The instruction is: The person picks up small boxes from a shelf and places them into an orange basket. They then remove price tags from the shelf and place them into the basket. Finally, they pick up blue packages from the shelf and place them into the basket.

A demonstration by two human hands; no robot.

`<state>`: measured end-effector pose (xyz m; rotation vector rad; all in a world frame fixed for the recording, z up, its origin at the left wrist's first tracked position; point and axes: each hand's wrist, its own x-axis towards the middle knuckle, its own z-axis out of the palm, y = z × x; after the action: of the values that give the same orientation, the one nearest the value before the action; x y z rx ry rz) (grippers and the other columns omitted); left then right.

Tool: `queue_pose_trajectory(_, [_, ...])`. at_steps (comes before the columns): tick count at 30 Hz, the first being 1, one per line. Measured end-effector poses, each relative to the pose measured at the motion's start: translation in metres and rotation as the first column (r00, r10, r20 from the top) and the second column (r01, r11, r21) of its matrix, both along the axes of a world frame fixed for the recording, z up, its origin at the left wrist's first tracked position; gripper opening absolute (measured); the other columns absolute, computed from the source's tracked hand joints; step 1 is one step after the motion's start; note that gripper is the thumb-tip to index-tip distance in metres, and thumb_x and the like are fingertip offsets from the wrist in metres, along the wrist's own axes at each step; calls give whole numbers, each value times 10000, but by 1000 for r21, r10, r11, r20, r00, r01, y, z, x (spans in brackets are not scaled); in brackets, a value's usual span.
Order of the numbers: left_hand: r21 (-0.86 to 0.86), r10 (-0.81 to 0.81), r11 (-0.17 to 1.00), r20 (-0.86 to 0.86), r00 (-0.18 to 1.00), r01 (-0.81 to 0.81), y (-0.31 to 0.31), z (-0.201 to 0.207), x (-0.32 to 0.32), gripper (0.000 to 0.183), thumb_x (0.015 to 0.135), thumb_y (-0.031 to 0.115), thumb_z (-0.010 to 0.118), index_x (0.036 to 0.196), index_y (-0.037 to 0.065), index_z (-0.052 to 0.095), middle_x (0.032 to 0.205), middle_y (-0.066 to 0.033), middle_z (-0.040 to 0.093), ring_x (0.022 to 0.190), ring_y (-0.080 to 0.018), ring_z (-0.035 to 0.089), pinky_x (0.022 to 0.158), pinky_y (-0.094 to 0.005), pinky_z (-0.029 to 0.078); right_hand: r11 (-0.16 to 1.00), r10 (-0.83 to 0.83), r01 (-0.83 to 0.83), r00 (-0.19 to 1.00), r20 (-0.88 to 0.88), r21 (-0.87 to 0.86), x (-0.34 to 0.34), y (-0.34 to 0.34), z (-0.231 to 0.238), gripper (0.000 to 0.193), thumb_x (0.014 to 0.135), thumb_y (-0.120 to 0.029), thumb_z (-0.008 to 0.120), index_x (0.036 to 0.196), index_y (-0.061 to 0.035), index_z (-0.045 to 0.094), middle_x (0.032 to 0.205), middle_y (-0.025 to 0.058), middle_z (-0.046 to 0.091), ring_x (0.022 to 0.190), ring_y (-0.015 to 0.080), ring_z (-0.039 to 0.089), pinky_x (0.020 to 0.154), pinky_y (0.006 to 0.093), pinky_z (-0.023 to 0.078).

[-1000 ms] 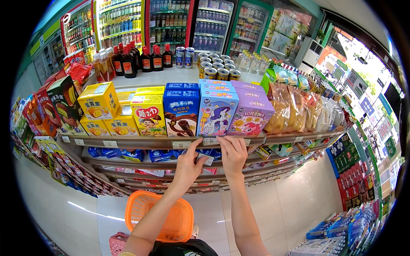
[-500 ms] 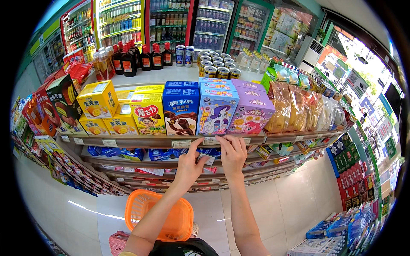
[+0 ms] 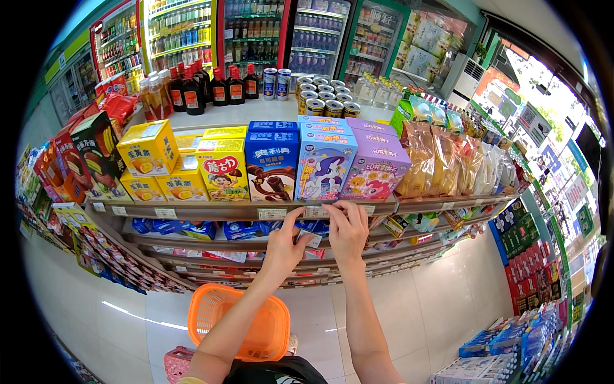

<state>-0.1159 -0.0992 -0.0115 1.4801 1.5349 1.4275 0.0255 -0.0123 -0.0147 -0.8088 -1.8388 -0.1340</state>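
My left hand (image 3: pixel 285 248) is at the front edge of the top shelf, its index fingertip touching the left end of a white price label (image 3: pixel 316 212). A small white card (image 3: pixel 313 240) shows by its thumb, seemingly held in the curled fingers, which are partly hidden. At the label's right end my right hand (image 3: pixel 348 237) is closed, thumb and fingertips pressed on the label and strip. Above stand blue pony-picture boxes (image 3: pixel 325 168), purple boxes (image 3: pixel 375 168) and dark blue biscuit boxes (image 3: pixel 273 169).
An orange basket (image 3: pixel 274 329) is on the floor below my left arm, beside a pink bag (image 3: pixel 177 363). Yellow boxes (image 3: pixel 222 168) stand left, bagged snacks (image 3: pixel 419 163) right. Bottles (image 3: pixel 192 93) and cans (image 3: pixel 326 96) are behind. Lower shelves (image 3: pixel 192 240) hold packets.
Both hands stay at the price label with almost no movement. The view has shifted very slightly.
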Motion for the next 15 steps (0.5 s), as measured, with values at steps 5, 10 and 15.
queue_pose_trajectory(5, [-14,-12,1000,11,1000,13,-4,2,-1,564,928,-30,685,1443,41,467,583,-38,552,493,-132,619,455,-297,446,1000,-17,18,999,29,-17,3,-5,2,360,709,66,700,1017,-109,763,1014,39,608,923,242,593,814,385,497])
queue_pose_trajectory(10, [-31,-39,999,152,988,45,-20,12,-3,536,945,-46,644,1445,40,470,625,-24,569,539,-115,637,453,-261,453,998,-2,-1,999,-42,-63,1,-19,8,364,748,77,688,1052,-107,767,1041,55,609,941,255,602,820,386,502])
queue_pose_trajectory(15, [18,-98,995,402,910,99,-53,21,-16,459,978,-63,580,1416,46,494,750,-38,639,623,-101,665,468,-232,479,937,107,-209,934,-342,-278,-4,-67,27,219,950,17,669,1148,-47,738,1103,91,658,896,156,647,689,278,535])
